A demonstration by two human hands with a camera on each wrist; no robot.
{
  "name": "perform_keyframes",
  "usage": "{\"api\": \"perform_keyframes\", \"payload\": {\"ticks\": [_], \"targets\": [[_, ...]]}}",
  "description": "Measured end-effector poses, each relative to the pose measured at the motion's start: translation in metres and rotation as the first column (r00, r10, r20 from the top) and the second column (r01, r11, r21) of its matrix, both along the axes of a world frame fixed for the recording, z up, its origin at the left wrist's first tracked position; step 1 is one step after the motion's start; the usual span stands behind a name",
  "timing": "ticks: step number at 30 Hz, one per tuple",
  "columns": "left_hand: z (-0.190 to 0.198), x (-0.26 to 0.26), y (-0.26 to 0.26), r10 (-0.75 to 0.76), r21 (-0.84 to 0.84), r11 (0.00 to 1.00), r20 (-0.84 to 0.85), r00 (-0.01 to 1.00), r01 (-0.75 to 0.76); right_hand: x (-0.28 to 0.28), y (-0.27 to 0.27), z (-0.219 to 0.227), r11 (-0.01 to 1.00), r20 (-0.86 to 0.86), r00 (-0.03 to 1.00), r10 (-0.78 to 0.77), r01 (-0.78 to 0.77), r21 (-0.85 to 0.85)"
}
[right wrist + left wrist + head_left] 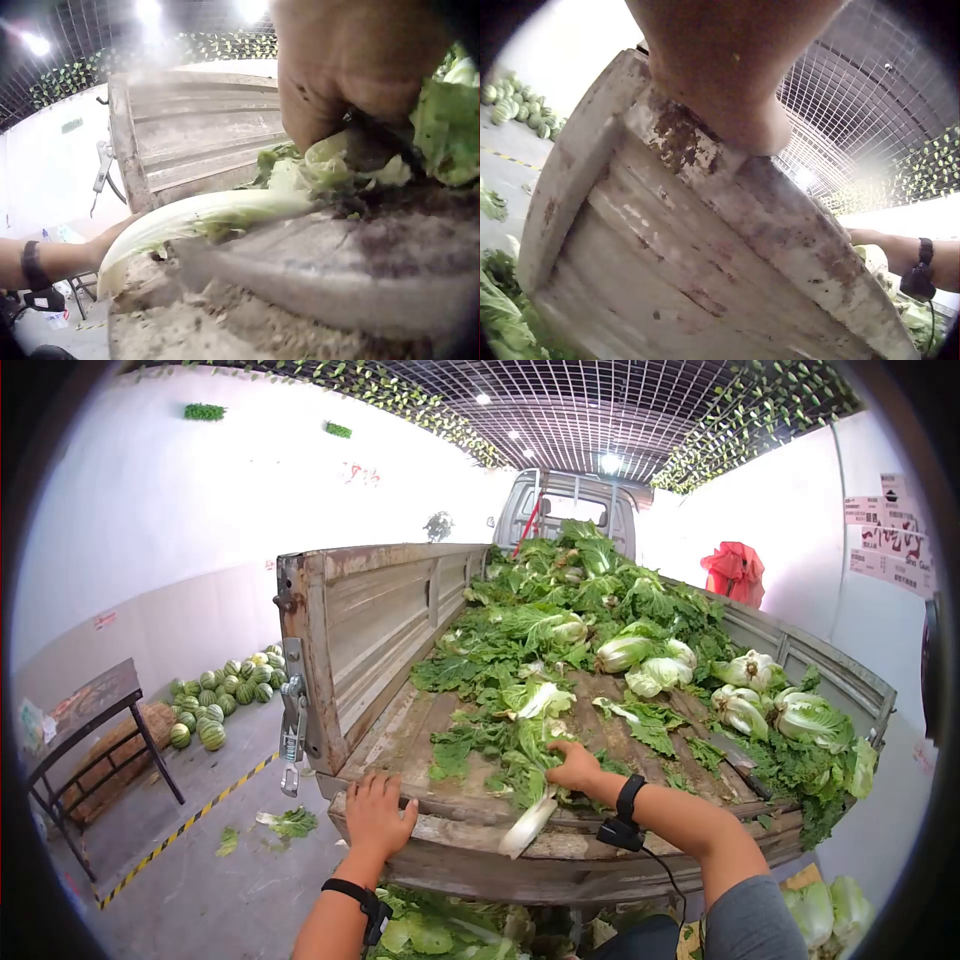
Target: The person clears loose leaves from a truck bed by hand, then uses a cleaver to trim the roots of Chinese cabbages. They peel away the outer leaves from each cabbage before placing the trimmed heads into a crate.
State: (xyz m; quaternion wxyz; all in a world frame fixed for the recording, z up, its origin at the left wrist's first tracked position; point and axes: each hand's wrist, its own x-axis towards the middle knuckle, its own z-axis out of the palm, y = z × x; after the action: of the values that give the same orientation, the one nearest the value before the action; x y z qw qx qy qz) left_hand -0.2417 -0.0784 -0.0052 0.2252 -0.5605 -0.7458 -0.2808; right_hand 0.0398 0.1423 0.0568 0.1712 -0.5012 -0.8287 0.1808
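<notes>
My left hand [376,815] rests flat on the rear edge of the truck bed [460,830], fingers spread and pointing forward. In the left wrist view, that hand [720,82] lies over the worn, paint-chipped top edge of the tailgate [705,247]. My right hand [575,768] grips loose Chinese cabbage leaves near the bed's rear edge, its fingers curled down into them. One leaf's thick white stalk [528,827] juts over that edge. From the right wrist, the same stalk [210,206] lies beside the hand [360,82]; the fingertips are hidden among leaves.
Cabbage heads [655,660] and leaves heap toward the cab [570,510]. More heads [745,705] lie along the right side panel. Watermelons [225,695] are piled on the floor at left, near a black-framed stand [110,745]. Further cabbage leaves [430,930] lie below the tailgate.
</notes>
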Motion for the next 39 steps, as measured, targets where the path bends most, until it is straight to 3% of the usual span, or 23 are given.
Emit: {"api": "perform_keyframes", "payload": {"ticks": [5,8,12,20,24,27,28,32,35,37,39], "targets": [[-0.001,-0.001,-0.001,-0.007,-0.004,1.0,0.005,1.0,0.007,0.016,-0.052,0.003,0.997,-0.102,0.993,0.058,-0.053,0.054],[0.0,-0.002,0.0,-0.013,-0.041,0.999,0.035,0.999,0.014,0.023,-0.086,-0.016,0.949,-0.157,0.966,0.205,-0.157,0.274],[0.0,-0.001,-0.001,-0.012,-0.057,0.998,-0.003,1.0,0.012,0.028,-0.148,-0.027,0.874,-0.212,0.924,0.318,-0.199,0.443],[0.008,0.0,-0.004,-0.024,-0.128,0.991,0.017,1.0,0.026,0.035,-0.211,-0.073,0.692,-0.094,0.874,0.477,-0.307,0.654],[0.007,-0.001,-0.003,-0.025,-0.14,0.99,0.015,1.0,0.026,0.035,-0.231,-0.123,0.595,-0.011,0.76,0.65,-0.5,0.629],[0.004,-0.001,-0.002,-0.025,-0.125,0.992,0.012,1.0,0.026,0.031,-0.231,-0.178,0.537,0.122,0.681,0.722,-0.663,0.521],[0.004,-0.001,-0.003,-0.024,-0.125,0.992,0.013,1.0,0.026,0.027,-0.225,-0.204,0.531,0.207,0.656,0.726,-0.726,0.438],[0.004,-0.001,-0.002,-0.028,-0.107,0.994,0.003,1.0,0.028,0.008,-0.219,-0.231,0.722,0.424,0.674,0.605,-0.689,0.065],[0.002,-0.001,-0.002,-0.021,-0.091,0.996,-0.017,1.0,0.019,-0.009,-0.218,-0.227,0.559,0.388,0.404,0.829,-0.627,-0.542],[0.003,-0.001,-0.003,-0.019,-0.084,0.996,-0.015,1.0,0.018,-0.007,-0.225,-0.21,0.478,0.318,0.391,0.864,-0.834,-0.274],[0.003,0.001,-0.001,-0.022,-0.082,0.996,-0.008,1.0,0.021,0.007,-0.229,-0.178,0.368,0.264,0.363,0.894,-0.929,0.031]]}}
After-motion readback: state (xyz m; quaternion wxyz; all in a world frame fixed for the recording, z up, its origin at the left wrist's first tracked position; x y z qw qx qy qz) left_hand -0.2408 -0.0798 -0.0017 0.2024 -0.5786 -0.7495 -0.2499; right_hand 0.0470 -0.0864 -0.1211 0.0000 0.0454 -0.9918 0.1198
